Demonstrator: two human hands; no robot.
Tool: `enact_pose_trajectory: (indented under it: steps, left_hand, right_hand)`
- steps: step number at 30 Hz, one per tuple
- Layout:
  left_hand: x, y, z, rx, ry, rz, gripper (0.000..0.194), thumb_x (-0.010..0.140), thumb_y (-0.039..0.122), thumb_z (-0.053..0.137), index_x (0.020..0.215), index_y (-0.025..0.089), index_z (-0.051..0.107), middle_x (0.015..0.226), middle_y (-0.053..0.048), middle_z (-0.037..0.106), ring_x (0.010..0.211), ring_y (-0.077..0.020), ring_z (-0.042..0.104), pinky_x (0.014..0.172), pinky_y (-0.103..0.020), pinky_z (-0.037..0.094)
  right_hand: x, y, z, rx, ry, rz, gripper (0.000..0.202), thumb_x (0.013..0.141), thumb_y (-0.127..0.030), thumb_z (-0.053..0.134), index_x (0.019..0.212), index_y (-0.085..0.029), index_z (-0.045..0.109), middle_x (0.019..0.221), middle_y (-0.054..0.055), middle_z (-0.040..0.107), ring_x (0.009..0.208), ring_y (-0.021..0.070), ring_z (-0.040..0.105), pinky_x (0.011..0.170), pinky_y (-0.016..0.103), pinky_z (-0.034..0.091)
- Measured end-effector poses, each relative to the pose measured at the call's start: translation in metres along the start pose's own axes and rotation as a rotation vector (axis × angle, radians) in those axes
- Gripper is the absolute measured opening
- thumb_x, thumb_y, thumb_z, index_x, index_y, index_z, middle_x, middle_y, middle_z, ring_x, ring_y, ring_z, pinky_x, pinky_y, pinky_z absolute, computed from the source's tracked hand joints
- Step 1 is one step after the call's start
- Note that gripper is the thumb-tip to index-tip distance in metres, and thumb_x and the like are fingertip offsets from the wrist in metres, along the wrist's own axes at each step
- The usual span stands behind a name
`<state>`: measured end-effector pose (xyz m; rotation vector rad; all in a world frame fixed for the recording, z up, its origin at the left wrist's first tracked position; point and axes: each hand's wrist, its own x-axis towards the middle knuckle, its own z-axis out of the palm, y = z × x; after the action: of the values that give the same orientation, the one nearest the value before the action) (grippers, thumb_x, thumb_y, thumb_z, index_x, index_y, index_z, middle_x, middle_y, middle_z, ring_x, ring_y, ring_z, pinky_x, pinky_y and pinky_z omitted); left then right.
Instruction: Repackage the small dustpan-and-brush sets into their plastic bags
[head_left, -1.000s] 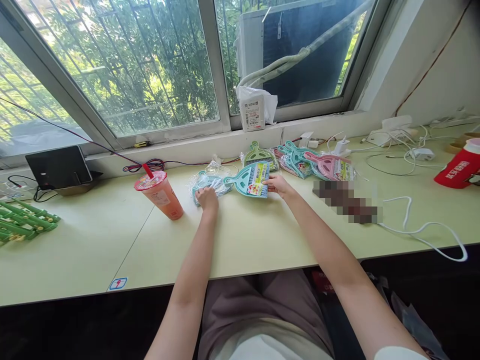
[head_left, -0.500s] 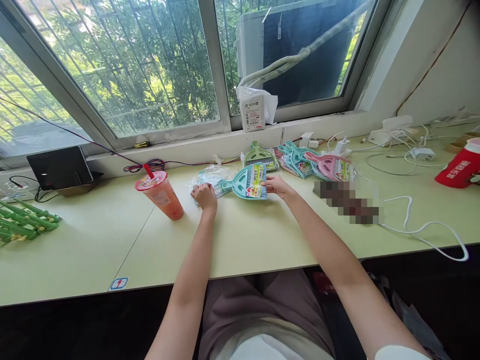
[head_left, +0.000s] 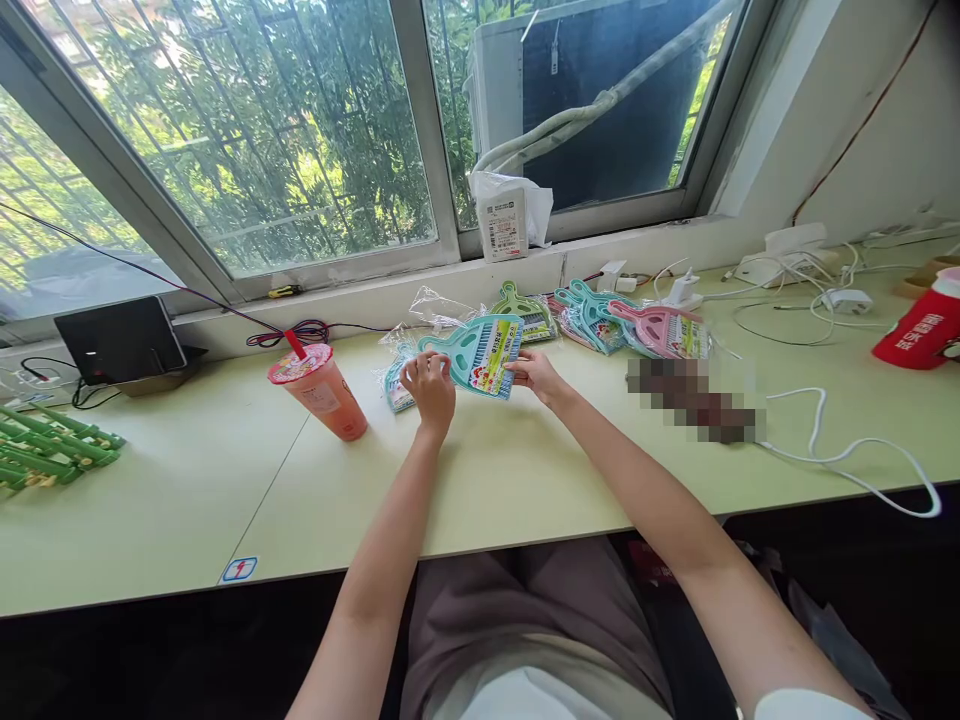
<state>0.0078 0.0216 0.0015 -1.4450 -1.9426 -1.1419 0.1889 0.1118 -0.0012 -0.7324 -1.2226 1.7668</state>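
A small turquoise dustpan [head_left: 466, 350] with a brush and a bright yellow printed card is raised a little above the desk, its handle pointing left. My right hand [head_left: 538, 376] pinches its wide right end. At the handle, my left hand [head_left: 430, 390] has its fingers bent against the underside; part of the grip is hidden. Clear plastic wrap [head_left: 442, 307] stands crumpled behind the handle. Beneath and left of my left hand lies another packed dustpan set [head_left: 397, 385], partly covered.
Farther back lie a green dustpan set [head_left: 525, 315], turquoise ones [head_left: 592, 315] and a pink one [head_left: 660, 328]. A drink cup [head_left: 321, 395] stands left of my left hand. A white cable [head_left: 862, 447] curls at right; a tablet [head_left: 120, 345] leans at left.
The dustpan has shifted left and tilted up, with my right hand still on its end. My left hand has moved from the plastic wrap to the handle, and the wrap now stands up behind.
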Motion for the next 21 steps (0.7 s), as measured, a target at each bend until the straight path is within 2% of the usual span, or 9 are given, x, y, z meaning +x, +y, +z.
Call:
enact_pose_trajectory:
  steps: [4,6,8,10,12,13,15,18,21]
  left_hand:
    - [-0.004,0.013,-0.007,-0.118,-0.138,0.019,0.019,0.093,0.025,0.043,0.094,0.024,0.062,0.118,-0.009,0.06,0.121,-0.0284,0.045,0.11,-0.046,0.019]
    - [-0.007,0.021,-0.008,-0.205,-0.129,-0.02,0.017,0.092,0.03,0.049,0.104,0.024,0.059,0.129,-0.011,0.053,0.129,-0.0294,0.039,0.111,-0.047,0.019]
    - [-0.008,0.025,-0.007,-0.27,0.01,-0.158,0.038,0.089,0.037,0.056,0.123,0.023,0.049,0.143,-0.014,0.039,0.139,-0.0304,0.028,0.113,-0.047,0.02]
    - [-0.005,0.022,-0.006,-0.321,0.19,-0.373,0.064,0.087,0.043,0.058,0.14,0.023,0.029,0.152,-0.016,0.023,0.145,-0.0288,0.016,0.114,-0.047,0.021]
    - [0.002,0.013,-0.005,-0.437,0.294,-0.593,0.074,0.089,0.048,0.054,0.146,0.024,0.014,0.155,-0.016,0.015,0.148,-0.0265,0.012,0.115,-0.044,0.025]
    - [0.005,0.007,-0.004,-0.548,0.292,-0.683,0.073,0.09,0.05,0.051,0.147,0.026,0.013,0.156,-0.015,0.016,0.148,-0.026,0.014,0.114,-0.044,0.029]
    - [0.011,-0.003,-0.003,-0.847,0.16,-0.769,0.066,0.09,0.057,0.046,0.145,0.027,0.023,0.152,-0.014,0.03,0.143,-0.0272,0.029,0.109,-0.044,0.037]
    - [0.013,-0.005,0.001,-1.244,-0.189,-0.713,0.058,0.087,0.062,0.046,0.13,0.023,0.049,0.132,-0.012,0.057,0.124,-0.0286,0.054,0.098,-0.044,0.047]
    - [0.006,0.006,0.01,-1.381,-0.347,-0.754,0.053,0.081,0.059,0.059,0.117,0.019,0.059,0.116,-0.01,0.067,0.111,-0.0279,0.062,0.093,-0.043,0.052]
  right_hand:
    - [-0.002,0.007,0.008,0.027,0.057,-0.046,0.021,0.073,-0.009,0.067,0.092,-0.017,0.061,0.09,0.005,0.073,0.075,0.0172,0.071,0.073,0.032,0.06]
    - [-0.003,0.013,0.013,0.043,0.092,-0.048,0.022,0.073,-0.011,0.068,0.092,-0.018,0.06,0.09,0.004,0.073,0.076,0.0169,0.071,0.075,0.032,0.06]
    - [-0.005,0.016,0.018,0.054,0.106,-0.048,0.022,0.073,-0.013,0.069,0.092,-0.019,0.059,0.09,0.003,0.073,0.078,0.017,0.071,0.078,0.032,0.06]
    - [-0.007,0.018,0.023,0.067,0.1,-0.054,0.022,0.073,-0.014,0.07,0.092,-0.019,0.059,0.09,0.003,0.073,0.081,0.0174,0.071,0.08,0.033,0.059]
    - [-0.01,0.017,0.027,0.085,0.076,-0.066,0.023,0.073,-0.016,0.071,0.093,-0.019,0.059,0.092,0.003,0.073,0.083,0.0181,0.071,0.083,0.034,0.059]
    - [-0.012,0.017,0.029,0.096,0.063,-0.073,0.024,0.073,-0.016,0.071,0.093,-0.019,0.059,0.092,0.004,0.073,0.084,0.0183,0.071,0.083,0.034,0.059]
    - [-0.014,0.015,0.032,0.113,0.035,-0.085,0.023,0.073,-0.016,0.071,0.093,-0.019,0.059,0.092,0.004,0.073,0.085,0.0189,0.071,0.084,0.035,0.059]
    - [-0.017,0.015,0.035,0.118,0.021,-0.089,0.021,0.073,-0.014,0.069,0.091,-0.018,0.059,0.089,0.004,0.073,0.084,0.0192,0.071,0.084,0.037,0.059]
    - [-0.017,0.015,0.038,0.124,0.071,-0.081,0.021,0.073,-0.011,0.068,0.089,-0.018,0.057,0.087,0.004,0.072,0.082,0.0189,0.071,0.083,0.037,0.059]
